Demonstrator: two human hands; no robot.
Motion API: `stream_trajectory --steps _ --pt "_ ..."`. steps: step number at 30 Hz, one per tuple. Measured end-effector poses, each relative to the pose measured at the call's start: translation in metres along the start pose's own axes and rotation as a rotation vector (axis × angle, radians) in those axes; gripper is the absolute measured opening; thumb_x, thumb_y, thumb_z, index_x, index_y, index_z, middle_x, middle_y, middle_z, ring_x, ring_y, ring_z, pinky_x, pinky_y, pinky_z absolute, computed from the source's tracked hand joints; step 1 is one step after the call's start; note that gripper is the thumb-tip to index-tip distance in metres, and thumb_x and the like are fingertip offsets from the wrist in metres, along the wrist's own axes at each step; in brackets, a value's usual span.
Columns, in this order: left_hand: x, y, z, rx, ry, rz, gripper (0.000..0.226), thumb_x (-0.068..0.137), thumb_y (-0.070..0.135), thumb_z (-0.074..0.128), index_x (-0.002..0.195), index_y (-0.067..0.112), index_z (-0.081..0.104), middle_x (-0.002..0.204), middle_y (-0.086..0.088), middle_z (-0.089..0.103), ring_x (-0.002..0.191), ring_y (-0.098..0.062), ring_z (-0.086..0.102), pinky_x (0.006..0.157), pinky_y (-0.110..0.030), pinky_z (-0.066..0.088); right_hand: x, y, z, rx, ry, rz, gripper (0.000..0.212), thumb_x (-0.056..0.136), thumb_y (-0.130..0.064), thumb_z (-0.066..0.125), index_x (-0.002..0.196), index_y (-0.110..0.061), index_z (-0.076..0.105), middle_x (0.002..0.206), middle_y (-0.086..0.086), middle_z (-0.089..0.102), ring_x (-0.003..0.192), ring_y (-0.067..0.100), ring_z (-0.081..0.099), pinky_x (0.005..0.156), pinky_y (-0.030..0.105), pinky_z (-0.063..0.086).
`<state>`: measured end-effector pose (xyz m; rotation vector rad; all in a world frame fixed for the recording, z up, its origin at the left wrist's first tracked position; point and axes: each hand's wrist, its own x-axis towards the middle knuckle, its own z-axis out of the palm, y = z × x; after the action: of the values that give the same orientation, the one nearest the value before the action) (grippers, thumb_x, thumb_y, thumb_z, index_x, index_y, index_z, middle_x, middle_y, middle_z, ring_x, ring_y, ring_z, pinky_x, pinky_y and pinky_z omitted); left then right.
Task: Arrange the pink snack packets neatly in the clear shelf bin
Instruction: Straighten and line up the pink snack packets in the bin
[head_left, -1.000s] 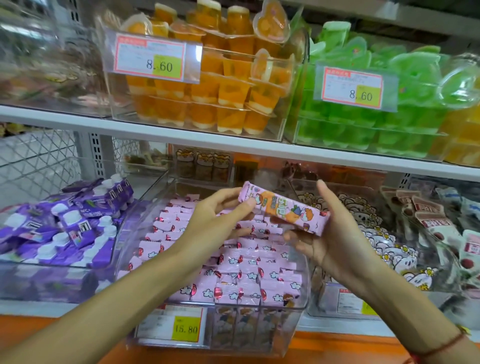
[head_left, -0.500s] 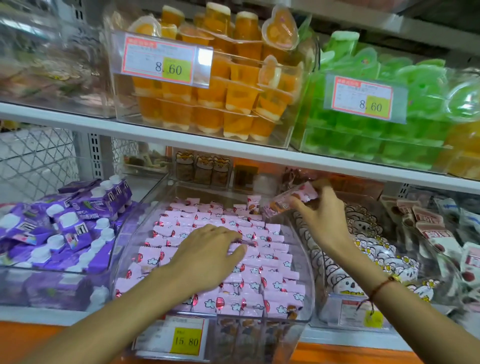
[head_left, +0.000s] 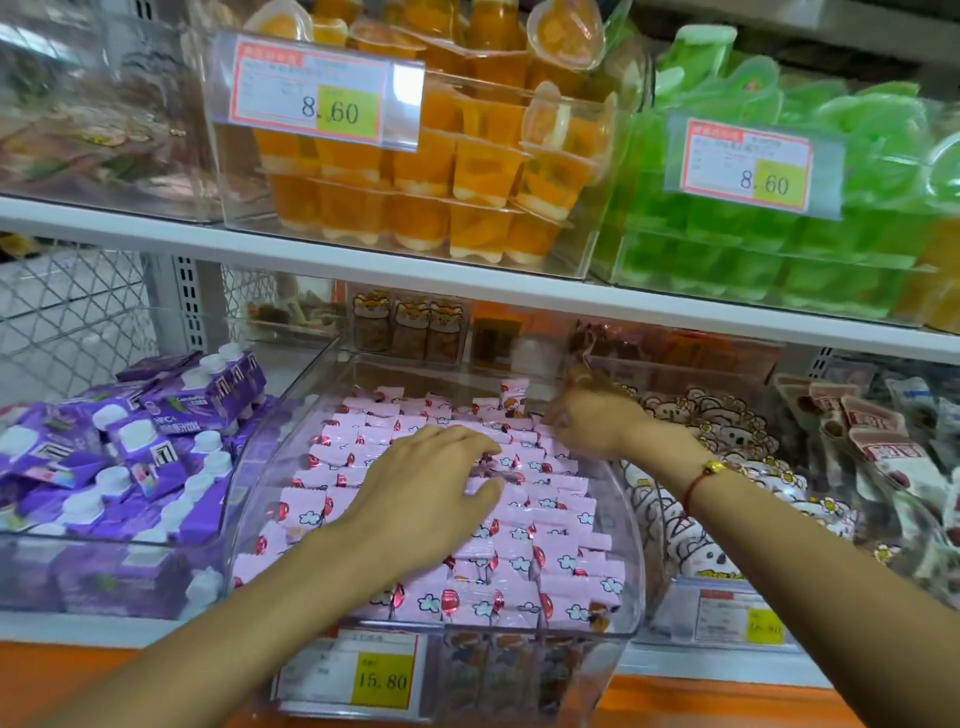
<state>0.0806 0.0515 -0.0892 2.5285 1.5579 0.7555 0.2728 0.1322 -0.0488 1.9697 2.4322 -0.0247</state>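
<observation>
The left hand (head_left: 431, 488) lies flat, fingers straight, pressing on the pink snack packets (head_left: 524, 551) in the middle of the clear shelf bin (head_left: 631, 525). The right hand (head_left: 597, 423) is at the bin's back right corner, blurred; whether it pinches a packet cannot be told. Most packets already lie in overlapping rows filling the bin. One upright packet (head_left: 514, 397) stands at the back row, so the rear looks like what is left to tidy. Purple cartons (head_left: 130, 447) sit in the neighbouring bin.

Left hand (head_left: 426, 488) lay flat on pink packets (head_left: 524, 561) in clear bin (head_left: 631, 525), frame centre; right hand (head_left: 597, 421), blurred, reached bin's rear right.
</observation>
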Motion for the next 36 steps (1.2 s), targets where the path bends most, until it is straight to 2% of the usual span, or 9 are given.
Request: stream_trajectory --steps 4,8,11,13,16,21,28,32,36 --pt "0.016 -0.001 -0.005 -0.043 -0.058 -0.025 0.035 0.098 0.032 0.045 0.133 0.031 0.049 0.139 0.008 0.049 0.124 -0.016 0.045 0.096 -0.032 0.04 -0.025 0.006 0.004 0.172 0.213 -0.021 0.032 0.093 -0.01 0.044 0.118 -0.014 0.064 0.116 0.006 0.064 0.082 0.017 0.058 0.08 0.026 0.049" --pt "0.064 -0.005 -0.003 -0.025 -0.109 -0.048 0.034 0.099 0.02 0.044 0.131 0.028 0.053 0.131 -0.001 0.058 0.117 -0.021 0.054 0.093 -0.04 0.049 -0.068 0.014 0.016 0.278 0.434 -0.047 0.027 0.094 -0.017 0.049 0.113 -0.017 0.067 0.097 -0.002 0.067 0.062 -0.006 0.048 0.053 0.004 0.031" --pt "0.103 0.0 0.005 -0.009 -0.136 -0.048 0.031 0.1 0.024 0.044 0.128 0.025 0.055 0.127 -0.001 0.058 0.101 -0.018 0.058 0.083 -0.031 0.049 -0.091 0.012 0.023 0.379 0.523 -0.077 0.024 0.094 -0.019 0.05 0.106 -0.024 0.071 0.096 -0.009 0.07 0.065 -0.006 0.054 0.06 0.005 0.038" --pt "0.124 0.004 0.015 0.007 -0.121 -0.058 0.028 0.098 0.021 0.047 0.124 0.023 0.06 0.128 -0.003 0.057 0.107 -0.021 0.057 0.086 -0.029 0.046 -0.1 0.011 0.025 0.353 0.579 -0.089 0.022 0.093 -0.021 0.052 0.105 -0.025 0.07 0.097 -0.01 0.069 0.075 0.002 0.056 0.064 0.017 0.04" --pt "0.144 0.007 0.031 0.096 -0.14 -0.046 0.026 0.094 0.025 0.056 0.119 0.021 0.064 0.126 -0.001 0.058 0.114 -0.022 0.054 0.088 -0.029 0.043 -0.102 0.016 0.025 0.186 0.668 -0.07 0.019 0.09 -0.022 0.058 0.106 -0.023 0.069 0.097 -0.007 0.066 0.092 0.013 0.053 0.069 0.021 0.034" --pt "0.152 0.004 0.045 0.194 -0.134 0.013 0.02 0.091 0.017 0.061 0.108 0.024 0.068 0.122 0.0 0.058 0.113 -0.022 0.053 0.087 -0.029 0.045 -0.091 0.028 0.029 0.257 0.648 -0.014 0.021 0.089 -0.025 0.057 0.106 -0.024 0.069 0.095 -0.009 0.06 0.091 0.011 0.051 0.069 0.02 0.031" --pt "0.158 0.004 0.04 0.032 0.175 -0.072 0.009 0.086 0.03 0.067 0.091 0.023 0.068 0.111 0.002 0.055 0.107 -0.017 0.049 0.088 -0.032 0.045 -0.085 0.031 0.033 0.398 0.575 0.011 0.016 0.087 -0.023 0.06 0.096 -0.028 0.071 0.09 -0.007 0.061 0.075 0.008 0.05 0.063 0.023 0.033" --pt "0.158 0.004 0.04 0.014 -0.02 -0.064 0.015 0.083 0.032 0.07 0.094 0.02 0.069 0.103 0.007 0.054 0.106 -0.017 0.053 0.081 -0.028 0.044 -0.083 0.03 0.031 0.45 0.554 0.037 0.014 0.086 -0.022 0.061 0.092 -0.029 0.072 0.092 -0.006 0.064 0.075 0.008 0.052 0.064 0.024 0.036" --pt "0.156 0.001 0.052 0.203 -0.201 -0.051 0.029 0.084 0.024 0.068 0.111 0.017 0.06 0.119 0.0 0.047 0.117 -0.023 0.046 0.095 -0.033 0.043 -0.085 0.029 0.035 0.479 0.553 0.015 0.013 0.085 -0.021 0.063 0.09 -0.029 0.072 0.093 -0.009 0.06 0.072 -0.002 0.048 0.066 0.021 0.035"
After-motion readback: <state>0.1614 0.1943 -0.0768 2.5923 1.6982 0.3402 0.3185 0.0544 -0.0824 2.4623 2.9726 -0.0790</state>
